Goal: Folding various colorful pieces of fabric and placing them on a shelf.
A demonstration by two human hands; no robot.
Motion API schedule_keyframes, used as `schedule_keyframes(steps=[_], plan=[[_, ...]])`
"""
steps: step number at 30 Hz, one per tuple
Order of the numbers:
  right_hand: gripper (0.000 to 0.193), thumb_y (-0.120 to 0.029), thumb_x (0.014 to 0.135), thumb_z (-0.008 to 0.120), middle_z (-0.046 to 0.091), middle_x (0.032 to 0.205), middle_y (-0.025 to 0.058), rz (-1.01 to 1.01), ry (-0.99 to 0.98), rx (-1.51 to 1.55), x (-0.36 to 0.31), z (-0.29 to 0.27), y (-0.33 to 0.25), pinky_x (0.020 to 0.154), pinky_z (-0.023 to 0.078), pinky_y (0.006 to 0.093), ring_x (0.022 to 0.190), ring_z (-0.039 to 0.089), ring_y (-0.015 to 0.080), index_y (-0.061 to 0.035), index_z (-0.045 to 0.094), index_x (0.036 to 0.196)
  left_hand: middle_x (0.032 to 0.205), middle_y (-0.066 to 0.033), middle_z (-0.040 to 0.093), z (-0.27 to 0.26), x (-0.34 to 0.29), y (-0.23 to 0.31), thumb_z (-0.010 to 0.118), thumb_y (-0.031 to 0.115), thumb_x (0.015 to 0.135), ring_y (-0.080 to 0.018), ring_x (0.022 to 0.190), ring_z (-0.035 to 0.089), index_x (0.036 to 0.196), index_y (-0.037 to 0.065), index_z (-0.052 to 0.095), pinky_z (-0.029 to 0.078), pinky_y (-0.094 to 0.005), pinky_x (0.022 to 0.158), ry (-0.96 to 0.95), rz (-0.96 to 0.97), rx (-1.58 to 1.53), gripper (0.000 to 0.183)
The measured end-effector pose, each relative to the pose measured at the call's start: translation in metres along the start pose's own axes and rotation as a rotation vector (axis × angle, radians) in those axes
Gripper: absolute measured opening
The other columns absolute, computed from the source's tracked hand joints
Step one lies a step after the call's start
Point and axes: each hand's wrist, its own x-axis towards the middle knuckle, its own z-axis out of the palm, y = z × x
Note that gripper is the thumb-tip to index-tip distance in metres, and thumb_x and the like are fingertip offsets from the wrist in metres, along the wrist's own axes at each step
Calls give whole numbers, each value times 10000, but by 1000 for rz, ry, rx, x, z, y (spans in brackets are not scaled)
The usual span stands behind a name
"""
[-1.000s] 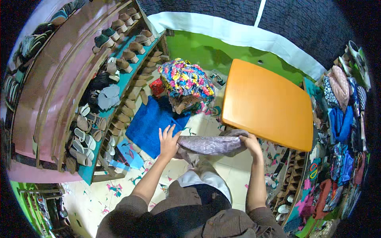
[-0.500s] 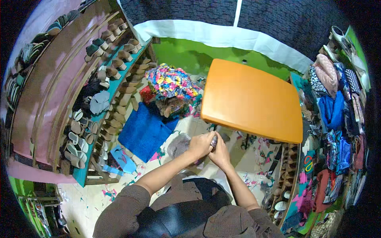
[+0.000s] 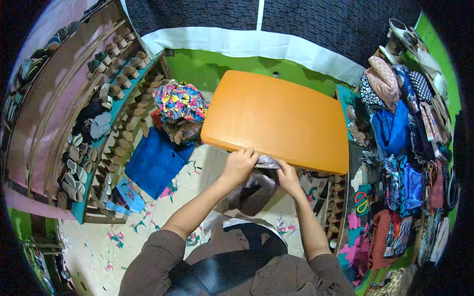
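My left hand (image 3: 240,166) and my right hand (image 3: 288,178) are at the near edge of the orange table (image 3: 276,118). Between them stretches a small strip of greyish-purple patterned cloth (image 3: 267,162), gripped at one end by each hand. The fingers of both hands are closed on it. Just below the strip is a dark brown, soft-looking thing (image 3: 254,192); I cannot tell whether it hangs from the cloth or rests lower down.
On the left stands a shelf of shoes (image 3: 116,91). A blue mat (image 3: 157,165) and a bundle of bright patterned cloth (image 3: 181,101) lie nearby. Scraps litter the floor (image 3: 98,251). Folded clothes (image 3: 390,133) and scissors (image 3: 361,202) are at the right.
My hands have drawn apart, and the patterned cloth now shows stretched between them. The dark brown thing beneath has come into fuller view. The whole view has shifted, with the table now further left.
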Motion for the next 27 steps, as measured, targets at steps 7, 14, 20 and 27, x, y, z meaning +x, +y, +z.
schedule_keyframes(steps=[7, 14, 20, 27], plan=[[302, -160, 785, 587, 590, 958, 206, -181, 2, -253, 8, -52, -15, 774, 437, 411, 912, 564, 356, -39, 521, 1054, 854, -163, 600, 6, 6, 9, 537, 104, 746, -320, 827, 591, 988, 70, 517, 465, -417, 674, -18, -299, -442, 245], [540, -109, 630, 661, 480, 823, 96, -467, 332, -860, 23, -93, 13, 610, 454, 394, 760, 532, 283, -145, 459, 1129, 884, -157, 567, -23, 48, 32, 622, 207, 737, -297, 782, 600, 1127, 91, 461, 478, -396, 592, -119, 6, -128, 438], [443, 8, 614, 597, 567, 925, 87, -352, 395, -699, 26, -150, 12, 735, 478, 394, 879, 566, 294, -121, 543, 1035, 931, -110, 535, -22, 68, 4, 581, 96, 728, -278, 762, 592, 1171, 157, 474, 487, -371, 592, -44, 12, 126, 460], [286, -15, 651, 524, 639, 910, 145, -210, 151, -322, 35, -188, 8, 784, 472, 368, 887, 600, 313, -40, 652, 906, 1065, -121, 528, -62, 86, 13, 540, 15, 727, -272, 991, 541, 1107, 154, 578, 474, -360, 797, 269, 151, 65, 407]])
